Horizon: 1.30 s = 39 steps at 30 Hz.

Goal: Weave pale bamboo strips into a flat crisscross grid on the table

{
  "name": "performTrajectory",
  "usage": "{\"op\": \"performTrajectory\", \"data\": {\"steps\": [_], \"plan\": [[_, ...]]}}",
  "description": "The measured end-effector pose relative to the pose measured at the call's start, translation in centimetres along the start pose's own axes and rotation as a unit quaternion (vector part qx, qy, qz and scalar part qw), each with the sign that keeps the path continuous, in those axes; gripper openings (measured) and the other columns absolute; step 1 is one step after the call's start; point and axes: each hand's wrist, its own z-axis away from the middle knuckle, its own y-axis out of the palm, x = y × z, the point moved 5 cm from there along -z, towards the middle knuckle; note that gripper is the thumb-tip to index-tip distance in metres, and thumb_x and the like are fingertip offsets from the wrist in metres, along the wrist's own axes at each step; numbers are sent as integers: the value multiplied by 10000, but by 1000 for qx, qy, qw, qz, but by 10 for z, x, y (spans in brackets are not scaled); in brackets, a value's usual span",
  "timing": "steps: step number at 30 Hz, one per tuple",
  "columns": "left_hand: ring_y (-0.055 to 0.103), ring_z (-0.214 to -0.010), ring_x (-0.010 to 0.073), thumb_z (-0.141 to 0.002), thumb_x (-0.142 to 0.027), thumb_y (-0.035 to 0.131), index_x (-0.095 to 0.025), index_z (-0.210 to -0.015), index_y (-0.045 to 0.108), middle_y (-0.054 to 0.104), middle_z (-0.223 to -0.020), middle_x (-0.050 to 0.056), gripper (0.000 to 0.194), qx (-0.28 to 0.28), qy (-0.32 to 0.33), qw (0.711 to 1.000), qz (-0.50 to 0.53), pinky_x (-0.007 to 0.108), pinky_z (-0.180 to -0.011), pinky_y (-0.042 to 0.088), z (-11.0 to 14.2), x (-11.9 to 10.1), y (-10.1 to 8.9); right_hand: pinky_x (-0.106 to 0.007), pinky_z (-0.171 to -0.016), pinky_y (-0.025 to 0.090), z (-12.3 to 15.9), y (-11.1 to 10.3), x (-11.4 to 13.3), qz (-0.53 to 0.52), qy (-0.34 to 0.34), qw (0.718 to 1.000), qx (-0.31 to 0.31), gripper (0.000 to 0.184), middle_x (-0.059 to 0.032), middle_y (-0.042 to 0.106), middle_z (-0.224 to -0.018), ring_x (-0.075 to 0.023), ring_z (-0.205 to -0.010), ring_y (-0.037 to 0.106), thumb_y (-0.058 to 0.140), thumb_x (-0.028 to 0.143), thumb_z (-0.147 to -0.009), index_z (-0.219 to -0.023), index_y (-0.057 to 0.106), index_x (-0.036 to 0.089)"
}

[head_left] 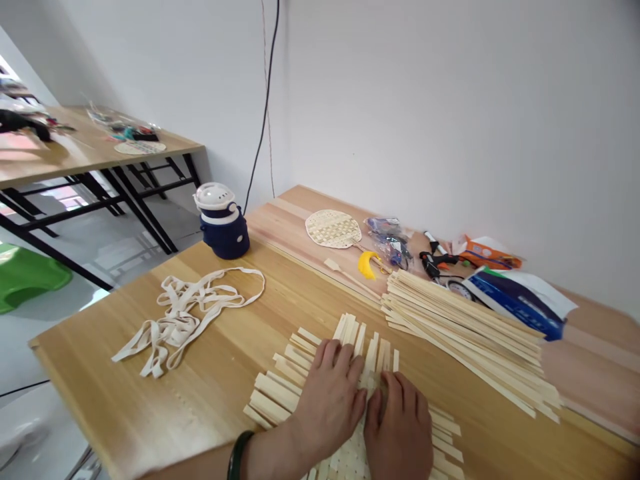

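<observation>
Green plastic [25,277] bulged in at our far left, below a second bench [177,148] on black metal legs, where a clear plastic bag [120,121] lay with coloured bits inside. On our own bench [100,373], a loose tangle of cream cotton webbing [180,320] lay to the left, and behind it stood a navy-and-white lidded flask [224,233], closed, so we could not see what it held. Mid-bench, our left grip [327,407], with a dark green bangle [239,455] at the wrist, and our right grip [399,430] lay open, palms down and fingers spread, clasping nothing but pressing on a bamboo strip weave [345,470], whose strip ends fanned out on both sides. Flat, spread fingers suited this work, since they pinned the strips square against one another. Behind our hands lay a woven bamboo fan [333,229], a clear bag of blue parts [389,243] and a black glue gun [437,263]. Farther right came a heap of loose bamboo strips [465,340], then a blue-and-white packet [520,301].
</observation>
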Motion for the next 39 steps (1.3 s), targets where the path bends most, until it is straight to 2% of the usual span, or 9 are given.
{"op": "performTrajectory", "data": {"steps": [4,12,26,39], "plan": [[416,-1131,289,-925,-342,525,-194,-1132,549,528,-1159,71,255,0,2,1000,-1,495,-1077,340,0,0,-1,-402,-826,410,0,1,-1,-3,1,1000,-10,259,-152,638,-993,-293,-936,536,364,240,-962,-1027,585,120],[415,-1130,287,-902,-266,538,-197,-1139,551,533,-1159,82,248,-18,2,1000,-3,500,-1068,350,0,-1,0,-420,-873,407,0,0,0,-17,25,999,34,220,-149,625,-1041,-294,-993,524,390,199,-941,-1060,564,132],[425,-1105,287,-899,-298,555,-183,-1115,552,535,-1136,77,244,-21,5,1000,-1,480,-1055,362,0,-1,-2,-413,-861,409,-1,-2,1,-13,7,1000,23,237,-157,632,-1028,-292,-972,526,395,215,-947,-1042,585,111],[428,-1125,294,-897,-266,551,-189,-1142,551,541,-1155,96,257,-33,14,999,-19,488,-1031,377,-1,1,1,-431,-903,424,-2,-2,2,-24,43,998,46,215,-157,632,-1050,-282,-1019,500,422,154,-924,-1066,579,114]]}}
